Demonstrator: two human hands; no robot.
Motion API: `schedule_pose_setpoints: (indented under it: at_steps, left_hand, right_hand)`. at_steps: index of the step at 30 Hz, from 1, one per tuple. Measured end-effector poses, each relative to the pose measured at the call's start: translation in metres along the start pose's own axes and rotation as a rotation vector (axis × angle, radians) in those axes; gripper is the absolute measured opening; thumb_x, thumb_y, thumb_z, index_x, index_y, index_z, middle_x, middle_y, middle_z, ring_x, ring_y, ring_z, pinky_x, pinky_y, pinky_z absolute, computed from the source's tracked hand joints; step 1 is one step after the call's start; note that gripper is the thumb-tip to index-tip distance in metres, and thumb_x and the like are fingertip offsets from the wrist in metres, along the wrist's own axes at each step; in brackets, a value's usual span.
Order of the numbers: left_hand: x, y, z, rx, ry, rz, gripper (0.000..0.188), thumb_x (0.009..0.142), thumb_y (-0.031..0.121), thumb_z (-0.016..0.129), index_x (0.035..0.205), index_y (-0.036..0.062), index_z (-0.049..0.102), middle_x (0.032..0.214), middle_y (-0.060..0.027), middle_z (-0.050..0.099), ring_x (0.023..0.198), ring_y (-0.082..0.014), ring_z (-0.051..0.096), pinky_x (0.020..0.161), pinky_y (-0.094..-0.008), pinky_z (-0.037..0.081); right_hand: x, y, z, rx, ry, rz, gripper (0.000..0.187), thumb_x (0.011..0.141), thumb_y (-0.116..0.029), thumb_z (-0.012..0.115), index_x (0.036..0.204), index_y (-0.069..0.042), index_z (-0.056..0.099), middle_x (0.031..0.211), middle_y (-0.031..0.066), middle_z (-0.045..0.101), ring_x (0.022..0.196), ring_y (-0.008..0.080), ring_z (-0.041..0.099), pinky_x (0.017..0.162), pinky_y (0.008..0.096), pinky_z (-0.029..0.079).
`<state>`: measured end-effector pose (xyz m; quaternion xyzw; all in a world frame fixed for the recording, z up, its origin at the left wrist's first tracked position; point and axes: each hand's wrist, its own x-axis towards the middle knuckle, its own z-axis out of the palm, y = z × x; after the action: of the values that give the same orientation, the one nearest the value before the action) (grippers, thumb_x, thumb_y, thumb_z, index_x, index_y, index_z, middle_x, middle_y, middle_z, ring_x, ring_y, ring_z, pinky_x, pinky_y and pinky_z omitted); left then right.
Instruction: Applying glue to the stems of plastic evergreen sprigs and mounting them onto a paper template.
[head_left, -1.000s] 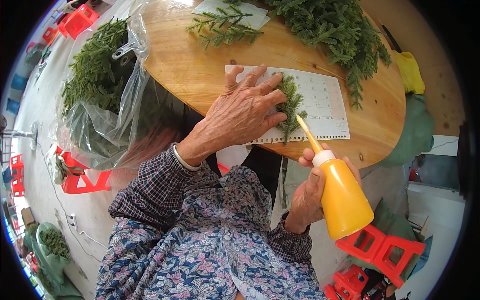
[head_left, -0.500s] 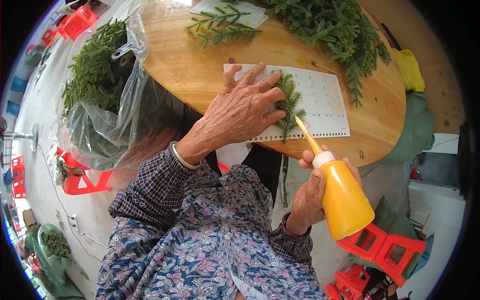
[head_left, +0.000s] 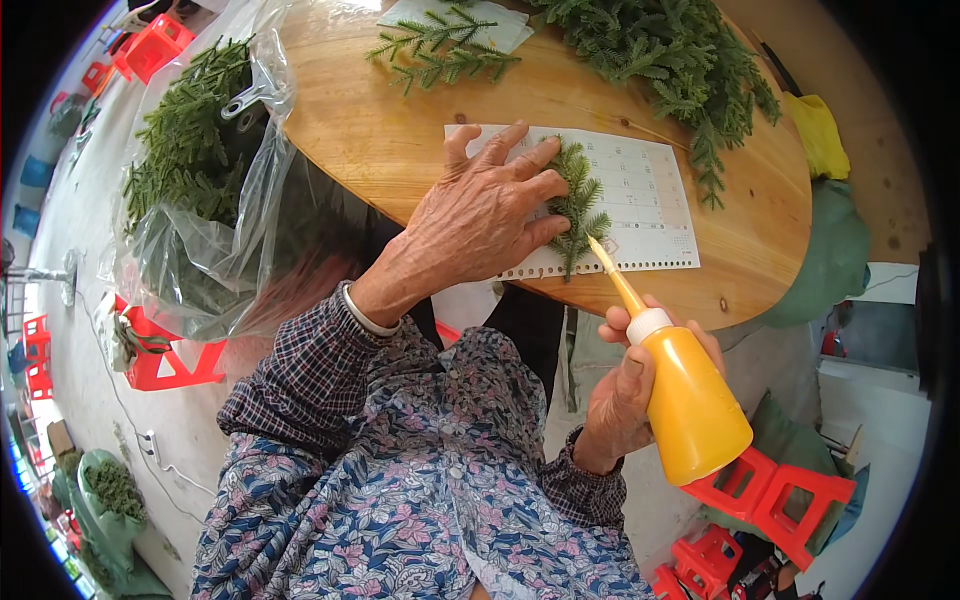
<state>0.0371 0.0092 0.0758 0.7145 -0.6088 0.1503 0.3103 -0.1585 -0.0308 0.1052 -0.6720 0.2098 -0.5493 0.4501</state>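
Tapered nozzle (head_left: 617, 278) slightly lower — beside needled sprig (head_left: 577, 202)

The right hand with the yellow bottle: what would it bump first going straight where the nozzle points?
Probably the green sprig by the left hand; the nozzle tip points at it, but I can't tell whether they touch.

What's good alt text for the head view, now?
A person's right hand holds a yellow squeeze bottle, its nozzle angled toward a green sprig on a white printed sheet, while the left hand spreads at the sprig's side. The sheet lies on a wooden table with more greenery farther back; a clear plastic bag of branches is at left.
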Motion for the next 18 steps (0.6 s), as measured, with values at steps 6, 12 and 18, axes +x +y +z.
schedule_pose_setpoints:
  at_steps: [6,12,18]
  left_hand:
    - [0.0009,0.0003,0.0008,-0.011,-0.006,-0.005,0.026,0.088,0.039,0.058,0.097,0.0145,0.063,0.129,-0.0054,0.054,0.130,-0.0315,0.042,0.104,-0.0520,0.018]
    - [0.0017,0.0025,-0.0032,-0.002,-0.044,-0.029,0.026,0.089,0.038,0.059,0.100,0.0147,0.064,0.132,-0.0034,0.055,0.131,-0.0281,0.040,0.107,-0.0498,0.016]
    - [0.0024,0.0040,-0.0065,0.004,-0.056,-0.037,0.026,0.090,0.037,0.059,0.102,0.0148,0.064,0.134,-0.0025,0.055,0.132,-0.0267,0.040,0.108,-0.0483,0.015]
  right_hand:
    - [-0.0024,0.0010,-0.0044,-0.013,-0.006,-0.007,0.048,0.082,-0.009,0.062,0.125,-0.008,0.039,0.111,0.0258,0.058,0.077,0.0278,0.065,0.066,0.0301,0.054]
    - [-0.0046,-0.0027,-0.0046,-0.006,-0.004,0.001,0.048,0.082,-0.010,0.062,0.124,-0.007,0.039,0.111,0.0260,0.058,0.076,0.0276,0.065,0.065,0.0298,0.054]
    - [-0.0057,-0.0046,-0.0063,0.009,-0.013,-0.003,0.047,0.082,-0.011,0.063,0.123,-0.006,0.040,0.110,0.0255,0.058,0.075,0.0274,0.064,0.064,0.0296,0.054]
